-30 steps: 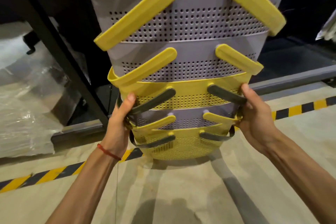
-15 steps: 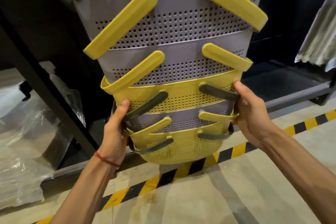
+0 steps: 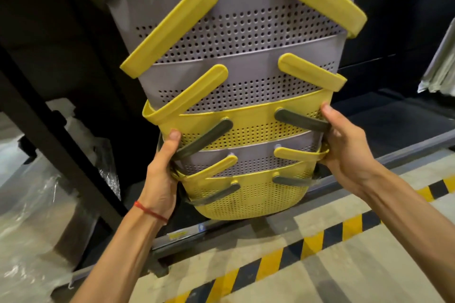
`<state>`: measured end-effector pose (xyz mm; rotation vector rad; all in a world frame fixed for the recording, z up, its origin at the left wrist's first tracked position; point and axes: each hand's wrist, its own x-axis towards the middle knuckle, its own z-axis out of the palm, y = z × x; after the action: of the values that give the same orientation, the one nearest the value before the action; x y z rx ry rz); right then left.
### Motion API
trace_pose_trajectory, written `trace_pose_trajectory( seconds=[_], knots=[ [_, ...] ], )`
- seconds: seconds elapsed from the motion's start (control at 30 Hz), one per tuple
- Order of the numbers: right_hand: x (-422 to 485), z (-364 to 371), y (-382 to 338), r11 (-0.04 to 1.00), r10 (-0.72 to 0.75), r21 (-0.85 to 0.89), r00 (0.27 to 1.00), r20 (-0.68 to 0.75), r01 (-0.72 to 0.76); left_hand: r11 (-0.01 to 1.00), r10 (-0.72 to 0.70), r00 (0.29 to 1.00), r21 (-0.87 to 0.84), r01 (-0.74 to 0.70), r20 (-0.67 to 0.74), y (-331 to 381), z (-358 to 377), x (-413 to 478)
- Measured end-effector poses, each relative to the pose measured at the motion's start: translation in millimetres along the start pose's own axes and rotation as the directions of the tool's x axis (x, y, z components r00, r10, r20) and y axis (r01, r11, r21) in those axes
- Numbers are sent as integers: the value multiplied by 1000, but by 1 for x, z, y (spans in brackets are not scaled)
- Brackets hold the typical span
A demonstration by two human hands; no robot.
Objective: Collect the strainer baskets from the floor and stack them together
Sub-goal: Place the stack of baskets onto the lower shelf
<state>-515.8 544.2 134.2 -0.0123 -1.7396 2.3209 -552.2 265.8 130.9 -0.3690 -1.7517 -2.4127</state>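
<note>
A tall nested stack of strainer baskets (image 3: 236, 96), alternating grey and yellow with perforated walls and folding handles, fills the middle of the head view and runs out of the top edge. My left hand (image 3: 163, 174) grips the stack's lower left side, thumb up on a dark grey handle. My right hand (image 3: 344, 150) grips the lower right side, thumb on the yellow rim. The lowest basket (image 3: 248, 199) is yellow and hangs in the air above the floor. The stack's top is out of view.
A black shelving frame (image 3: 56, 135) stands at the left, with clear plastic wrapping (image 3: 29, 216) beside it. A metal floor rail (image 3: 221, 236) runs under the stack. Black-and-yellow hazard tape (image 3: 295, 251) crosses the concrete floor (image 3: 369, 278).
The view has shifted closer to the shelving and rail. The stack has drifted slightly left and the hazard tape has moved lower in view. Both hands keep the same hold.
</note>
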Motion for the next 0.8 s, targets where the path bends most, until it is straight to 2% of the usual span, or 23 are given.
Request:
trace_pose_trajectory(
  seconds=[0.27, 0.53, 0.8],
  knots=[
    [35, 19, 21, 999, -34, 0, 998, -58, 34, 1000, -23, 999, -16, 22, -32, -14, -30, 30],
    [83, 18, 33, 999, -21, 42, 1000, 22, 20, 999, -30, 992, -25, 28, -124, -29, -33, 56],
    [117, -6, 57, 1000, 2, -2, 995, 102, -2, 999, -15, 988, 29, 20, -154, -69, -21, 70]
  ],
)
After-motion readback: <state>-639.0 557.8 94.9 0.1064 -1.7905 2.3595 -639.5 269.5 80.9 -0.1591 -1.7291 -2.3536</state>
